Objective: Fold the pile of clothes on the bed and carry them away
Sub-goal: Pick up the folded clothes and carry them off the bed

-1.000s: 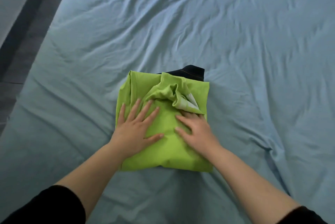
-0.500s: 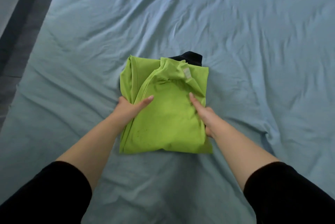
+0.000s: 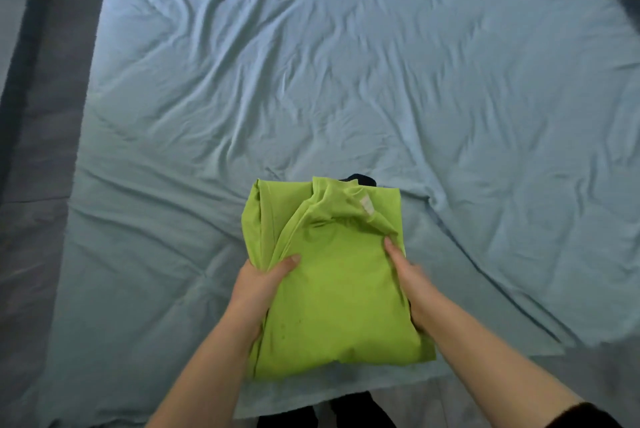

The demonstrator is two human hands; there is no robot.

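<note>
At near edge of wrinkled light-blue bed sheet point(image 3: 311, 98), folded lime-green fabric bundle point(image 3: 339, 289), long axis near-to-far, held btwn L hand point(image 3: 258, 283) & R hand point(image 3: 408, 275), each gripping one side, thumbs on top.

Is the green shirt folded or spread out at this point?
Folded: the lime-green shirt is a compact rectangle with layered edges; the left hand and right hand grip its sides.
</note>
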